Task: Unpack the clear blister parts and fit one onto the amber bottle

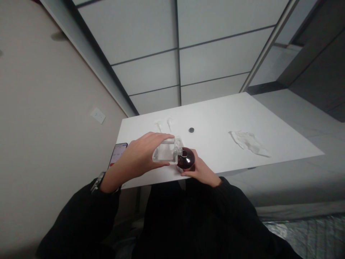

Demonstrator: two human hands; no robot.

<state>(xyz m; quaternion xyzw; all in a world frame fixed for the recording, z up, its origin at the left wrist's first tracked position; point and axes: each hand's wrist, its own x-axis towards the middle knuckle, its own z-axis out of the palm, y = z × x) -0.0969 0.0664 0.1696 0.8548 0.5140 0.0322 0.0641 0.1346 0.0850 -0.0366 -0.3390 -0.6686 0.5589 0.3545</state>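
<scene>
My left hand (144,151) is closed around a clear square-sided bottle (165,151), which lies tilted on its side with its threaded neck pointing right. That neck meets the open mouth of a round amber bottle (186,160), or hovers just over it; I cannot tell which. Wrapped about the amber bottle from the right is my right hand (201,168). Behind the hands, two white pump tops (169,124) lie on the white table (212,118). A small dark cap (191,130) rests to their right.
A crumpled white tissue or cloth (249,142) lies on the table's right part. Beside my left forearm is a phone (118,153) with its screen lit. The wall with a socket (98,115) stands left, and white panelled doors (151,68) rise behind the table.
</scene>
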